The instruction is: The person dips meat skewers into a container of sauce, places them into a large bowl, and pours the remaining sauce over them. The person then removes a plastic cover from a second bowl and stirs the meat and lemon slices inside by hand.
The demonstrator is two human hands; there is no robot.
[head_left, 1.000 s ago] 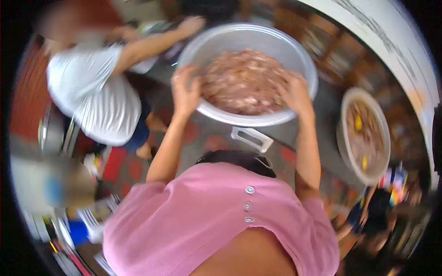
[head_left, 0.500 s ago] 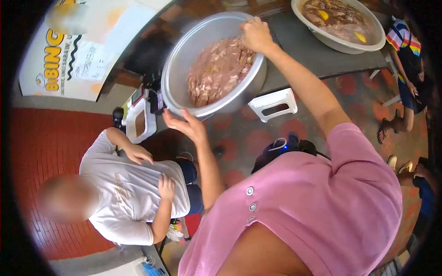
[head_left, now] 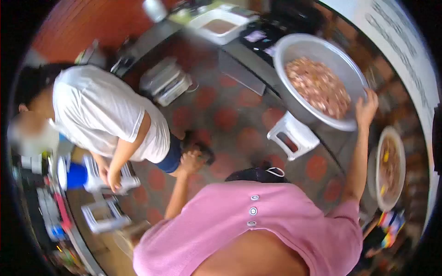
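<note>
My right hand (head_left: 367, 109) is closed over the near right rim of a large silver metal basin (head_left: 338, 46). Chopped raw meat (head_left: 317, 87) lies inside it, pinkish brown and wet. The basin appears to rest on the dark table. My left hand (head_left: 191, 162) is away from the basin, low in front of me, its fingers loosely apart and slightly blurred. I see nothing in it. A dark shoe-like shape shows just behind that hand.
A second basin (head_left: 401, 184) with meat and yellow pieces stands at right. Below the table edge is a white plastic stool (head_left: 294, 138). A person in a white shirt (head_left: 101, 110) stands at left. A white tray (head_left: 239, 20) and a scale-like box (head_left: 168, 83) are farther off.
My view has swung left. My left hand has left the basin's rim and dropped toward my body. My right hand stays on the rim. The other person has turned away from the table.
</note>
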